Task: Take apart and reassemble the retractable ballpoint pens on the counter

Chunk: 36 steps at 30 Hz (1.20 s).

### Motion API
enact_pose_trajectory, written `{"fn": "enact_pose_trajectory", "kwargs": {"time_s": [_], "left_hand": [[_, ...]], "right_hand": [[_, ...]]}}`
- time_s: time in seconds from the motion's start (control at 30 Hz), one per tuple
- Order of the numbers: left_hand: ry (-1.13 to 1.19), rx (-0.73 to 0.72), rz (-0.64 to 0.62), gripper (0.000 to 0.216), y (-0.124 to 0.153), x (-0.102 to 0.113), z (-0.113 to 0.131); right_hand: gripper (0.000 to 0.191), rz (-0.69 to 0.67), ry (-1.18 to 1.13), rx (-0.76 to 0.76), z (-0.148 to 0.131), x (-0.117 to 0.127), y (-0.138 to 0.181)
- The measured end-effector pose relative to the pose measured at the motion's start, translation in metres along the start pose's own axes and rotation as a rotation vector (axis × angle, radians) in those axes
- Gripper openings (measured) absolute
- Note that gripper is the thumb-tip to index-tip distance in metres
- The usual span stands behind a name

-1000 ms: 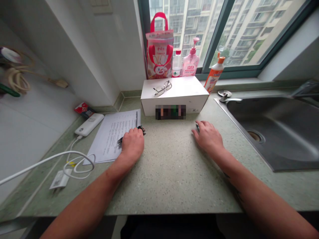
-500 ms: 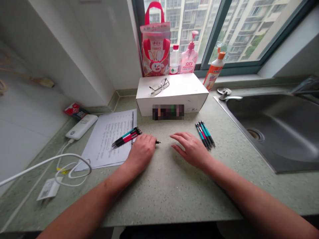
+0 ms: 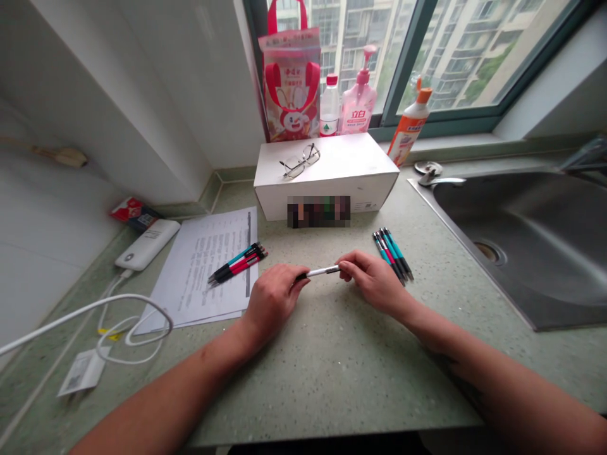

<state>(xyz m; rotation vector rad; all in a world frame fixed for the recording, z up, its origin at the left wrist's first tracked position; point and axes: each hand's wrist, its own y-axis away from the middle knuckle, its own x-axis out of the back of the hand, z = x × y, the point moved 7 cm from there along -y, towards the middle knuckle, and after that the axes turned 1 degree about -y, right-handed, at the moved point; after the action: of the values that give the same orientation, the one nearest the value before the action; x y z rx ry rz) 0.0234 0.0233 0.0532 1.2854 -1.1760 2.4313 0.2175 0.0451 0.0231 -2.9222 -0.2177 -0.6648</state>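
Note:
A white pen [image 3: 318, 272] with dark ends stretches level between my two hands over the counter. My left hand [image 3: 274, 296] pinches its black end, and my right hand [image 3: 372, 278] has thumb and fingers closed on the other end. Left of my left hand, several blue, red and black pens [image 3: 239, 262] lie in a bunch on printed sheets of paper [image 3: 199, 253]. Just past my right hand, a row of several blue and red pens [image 3: 392, 253] rests on the counter.
A white box [image 3: 327, 158] with glasses [image 3: 301, 162] on top stands behind my hands. A steel sink [image 3: 521, 253] is at the right. A power bank [image 3: 148, 245], white cable [image 3: 137, 297] and charger [image 3: 85, 368] lie left. Bottles and a bag [image 3: 291, 95] line the window.
The white pen now shows between my hands, where only its tip stuck out of my left hand before. My right hand has closed from open fingers onto the pen's end.

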Motion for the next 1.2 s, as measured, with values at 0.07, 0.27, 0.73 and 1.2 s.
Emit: {"fn": "enact_pose_trajectory", "kwargs": {"time_s": [0.07, 0.27, 0.73, 1.2], "left_hand": [[0.075, 0.056, 0.03, 0.013, 0.0, 0.002, -0.007], [0.339, 0.285, -0.083, 0.013, 0.002, -0.008, -0.021], [0.441, 0.407, -0.126, 0.016, 0.003, -0.019, -0.029], [0.294, 0.218, -0.07, 0.012, 0.0, -0.012, -0.016]], "right_hand": [[0.028, -0.004, -0.093, -0.074, 0.007, 0.001, -0.003], [0.031, 0.022, -0.211, -0.08, 0.007, 0.002, -0.004], [0.024, 0.019, 0.02, 0.103, -0.006, 0.0, -0.001], [0.024, -0.066, 0.133, 0.122, -0.006, -0.008, 0.002]]}}
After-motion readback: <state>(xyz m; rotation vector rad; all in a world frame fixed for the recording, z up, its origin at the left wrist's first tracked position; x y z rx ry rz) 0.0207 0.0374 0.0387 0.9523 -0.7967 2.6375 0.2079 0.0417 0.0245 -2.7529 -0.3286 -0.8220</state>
